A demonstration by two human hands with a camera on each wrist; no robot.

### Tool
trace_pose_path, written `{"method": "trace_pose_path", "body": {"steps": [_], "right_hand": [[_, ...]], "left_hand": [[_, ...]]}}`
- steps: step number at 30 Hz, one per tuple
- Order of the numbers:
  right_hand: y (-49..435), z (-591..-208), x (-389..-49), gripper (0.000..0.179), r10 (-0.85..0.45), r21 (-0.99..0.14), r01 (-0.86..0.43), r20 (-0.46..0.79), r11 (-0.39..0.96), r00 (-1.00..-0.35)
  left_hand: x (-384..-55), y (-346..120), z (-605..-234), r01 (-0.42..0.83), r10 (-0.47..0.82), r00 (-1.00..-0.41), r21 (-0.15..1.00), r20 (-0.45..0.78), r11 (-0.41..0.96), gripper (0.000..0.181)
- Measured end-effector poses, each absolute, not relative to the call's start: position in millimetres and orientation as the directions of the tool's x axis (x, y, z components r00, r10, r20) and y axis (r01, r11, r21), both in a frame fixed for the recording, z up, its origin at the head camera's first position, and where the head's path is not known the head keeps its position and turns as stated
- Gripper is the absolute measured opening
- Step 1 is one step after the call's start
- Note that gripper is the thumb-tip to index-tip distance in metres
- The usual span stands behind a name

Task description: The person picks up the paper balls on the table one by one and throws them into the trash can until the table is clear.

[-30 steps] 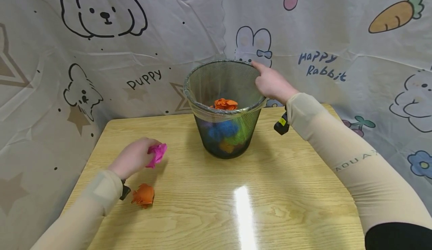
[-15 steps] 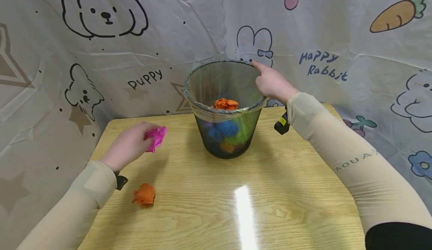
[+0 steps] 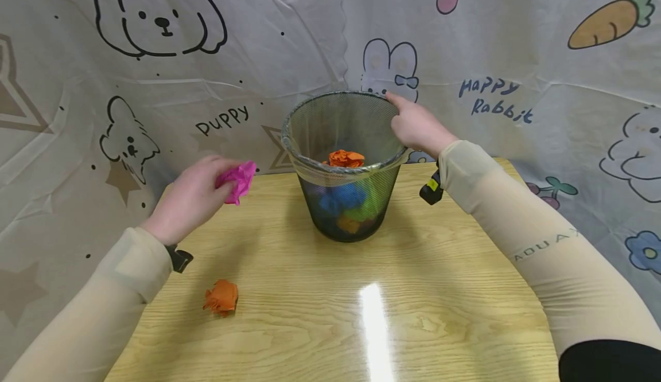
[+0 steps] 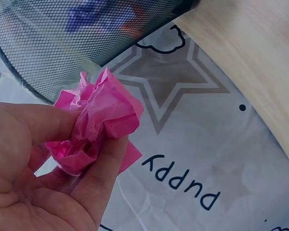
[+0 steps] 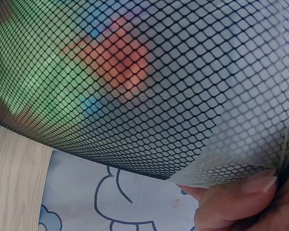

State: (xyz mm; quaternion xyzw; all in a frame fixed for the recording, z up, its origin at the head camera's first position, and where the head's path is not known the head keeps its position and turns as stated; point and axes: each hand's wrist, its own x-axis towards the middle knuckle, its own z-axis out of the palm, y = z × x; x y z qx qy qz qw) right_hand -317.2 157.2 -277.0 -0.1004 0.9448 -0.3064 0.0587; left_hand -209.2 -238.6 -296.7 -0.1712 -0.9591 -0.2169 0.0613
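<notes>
My left hand (image 3: 188, 198) pinches a crumpled ball of pink paper (image 4: 106, 113) between thumb and fingers, raised above the table to the left of the bin. The black mesh wastebasket (image 3: 314, 207) has a clear plastic liner folded over its rim. On the rim's right side my right hand (image 3: 419, 127) keeps a grip; the right wrist view has its thumb (image 5: 241, 197) against the lined edge. Inside the wastebasket lies an orange paper ball (image 3: 346, 159) on top, with blue, green and other crumpled papers showing through the mesh.
Another orange paper ball (image 3: 222, 297) lies on the wooden table (image 3: 439, 307), at the left front. A printed cloth (image 3: 310, 32) hangs behind the table and along its left side.
My left hand has risen away from the table with the pink paper ball, moving toward the back. My right hand and the wastebasket stay put.
</notes>
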Motion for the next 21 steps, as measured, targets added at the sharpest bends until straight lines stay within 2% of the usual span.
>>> {"method": "trace_pose_path", "body": {"steps": [21], "right_hand": [[156.7, -276.0, -315.7, 0.066, -0.231, -0.603, -0.16, -0.042, 0.782, -0.972]], "left_hand": [[-220.6, -213.9, -263.6, 0.469, 0.317, -0.858, 0.364, 0.404, 0.805, 0.037]]}}
